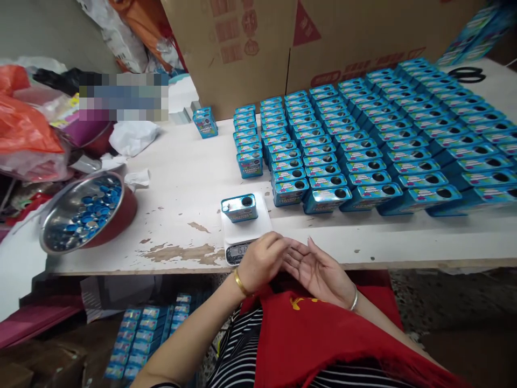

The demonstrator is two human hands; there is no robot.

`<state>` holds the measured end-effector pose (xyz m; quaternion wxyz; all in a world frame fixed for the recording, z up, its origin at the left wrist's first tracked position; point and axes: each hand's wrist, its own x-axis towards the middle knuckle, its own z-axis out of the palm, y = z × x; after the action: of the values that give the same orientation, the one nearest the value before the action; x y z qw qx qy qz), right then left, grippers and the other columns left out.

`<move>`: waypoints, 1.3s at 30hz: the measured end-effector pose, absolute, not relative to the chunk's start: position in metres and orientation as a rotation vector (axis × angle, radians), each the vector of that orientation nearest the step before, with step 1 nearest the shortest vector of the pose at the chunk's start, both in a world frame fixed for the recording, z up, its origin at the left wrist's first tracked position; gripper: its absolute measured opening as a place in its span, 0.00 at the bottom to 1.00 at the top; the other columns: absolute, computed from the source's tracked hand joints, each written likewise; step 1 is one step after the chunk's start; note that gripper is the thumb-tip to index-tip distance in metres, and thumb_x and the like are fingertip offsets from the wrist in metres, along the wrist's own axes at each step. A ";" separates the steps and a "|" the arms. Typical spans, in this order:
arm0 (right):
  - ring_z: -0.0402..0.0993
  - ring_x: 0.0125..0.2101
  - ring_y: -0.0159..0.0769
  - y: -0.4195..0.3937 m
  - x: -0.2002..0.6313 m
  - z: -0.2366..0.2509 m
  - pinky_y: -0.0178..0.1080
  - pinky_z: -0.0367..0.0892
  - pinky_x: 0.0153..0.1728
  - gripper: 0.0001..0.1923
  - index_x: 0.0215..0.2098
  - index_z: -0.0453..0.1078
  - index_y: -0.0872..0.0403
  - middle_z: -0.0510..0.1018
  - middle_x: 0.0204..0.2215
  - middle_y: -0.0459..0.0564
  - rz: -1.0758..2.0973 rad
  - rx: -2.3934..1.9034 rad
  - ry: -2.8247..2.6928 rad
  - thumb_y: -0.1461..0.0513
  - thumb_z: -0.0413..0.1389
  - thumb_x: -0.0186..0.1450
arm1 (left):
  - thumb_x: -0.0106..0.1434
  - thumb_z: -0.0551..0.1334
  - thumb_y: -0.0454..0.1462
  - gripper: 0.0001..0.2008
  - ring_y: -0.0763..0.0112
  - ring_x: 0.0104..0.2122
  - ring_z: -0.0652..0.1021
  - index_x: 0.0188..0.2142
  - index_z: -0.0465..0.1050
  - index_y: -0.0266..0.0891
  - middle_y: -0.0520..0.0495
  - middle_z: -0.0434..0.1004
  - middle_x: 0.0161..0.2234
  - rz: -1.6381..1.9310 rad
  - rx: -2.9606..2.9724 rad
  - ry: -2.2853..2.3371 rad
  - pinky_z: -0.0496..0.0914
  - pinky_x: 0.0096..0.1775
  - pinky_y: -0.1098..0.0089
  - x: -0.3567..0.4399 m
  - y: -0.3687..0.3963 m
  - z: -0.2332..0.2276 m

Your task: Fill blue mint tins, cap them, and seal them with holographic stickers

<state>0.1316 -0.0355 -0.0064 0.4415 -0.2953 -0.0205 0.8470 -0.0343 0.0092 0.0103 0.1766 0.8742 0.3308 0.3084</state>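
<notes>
Worn white tabletop (181, 178), its paint flaked off along the near edge, fills the middle of the view, with big cardboard boxes (323, 37) standing along its far side.

At the near edge the person's two hands meet, just beside a small scale. The left hand (262, 261) is loosely curled, a gold bangle (241, 282) on its wrist; its fingers rest against the right palm. The right hand (317, 269) lies open, palm up, fingers spread, a silver bangle (354, 298) on its wrist. Whether anything small sits between the hands cannot be told. Below them a red cloth (319, 339) covers the lap, over a striped top.

Touching the left hand's far side, the scale (242, 231) shows a lit display, its digits too small to read. On its platform rests one blue tin (239, 208), lying flat, with a round hole in its top face.

Farther right, rows of the same tins (383, 134) stand packed side by side, running to the far right corner. One tin (205, 122) stands upright and alone on the far left of these rows. Black scissors (466, 74) lie at the far right.

At the left, a steel bowl (83, 210) holds blue caps (92, 207), tilted toward the viewer. Beyond it lie orange and clear bags (28, 129). Under the table, near left, more tins (141, 334) are stacked.
</notes>
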 end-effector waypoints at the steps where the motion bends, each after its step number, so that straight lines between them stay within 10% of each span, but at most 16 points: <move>1: 0.71 0.53 0.35 -0.035 0.131 -0.007 0.40 0.63 0.58 0.20 0.49 0.72 0.53 0.76 0.51 0.52 2.109 -0.737 -0.051 0.51 0.46 0.70 | 0.67 0.52 0.32 0.08 0.71 0.35 0.73 0.42 0.69 0.36 0.44 0.73 0.35 0.969 2.467 0.986 0.71 0.37 0.70 -0.040 0.017 0.018; 19: 0.75 0.46 0.36 -0.026 0.135 -0.017 0.40 0.68 0.50 0.19 0.50 0.70 0.51 0.77 0.47 0.52 2.119 -0.728 -0.109 0.50 0.49 0.68 | 0.65 0.59 0.44 0.23 0.54 0.64 0.59 0.58 0.64 0.42 0.38 0.61 0.63 0.918 2.707 1.722 0.51 0.60 0.49 -0.102 0.045 0.027; 28: 0.75 0.46 0.36 -0.025 0.148 -0.016 0.39 0.69 0.48 0.19 0.50 0.70 0.52 0.77 0.47 0.53 2.043 -0.717 -0.066 0.50 0.51 0.67 | 0.67 0.55 0.43 0.27 0.54 0.66 0.53 0.64 0.54 0.43 0.38 0.56 0.65 0.961 2.659 1.534 0.42 0.63 0.41 -0.089 0.050 0.031; 39: 0.75 0.45 0.38 -0.014 0.198 0.005 0.41 0.69 0.47 0.20 0.50 0.70 0.52 0.77 0.47 0.54 1.835 -0.792 -0.202 0.50 0.54 0.65 | 0.64 0.60 0.41 0.18 0.49 0.64 0.58 0.54 0.68 0.46 0.41 0.65 0.60 0.932 2.743 1.568 0.40 0.61 0.37 -0.078 0.057 0.043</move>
<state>0.1979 -0.0144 0.0049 0.5366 -0.3325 -0.0850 0.7709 -0.0785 0.0573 0.0426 -0.0762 0.8302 0.4748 0.2821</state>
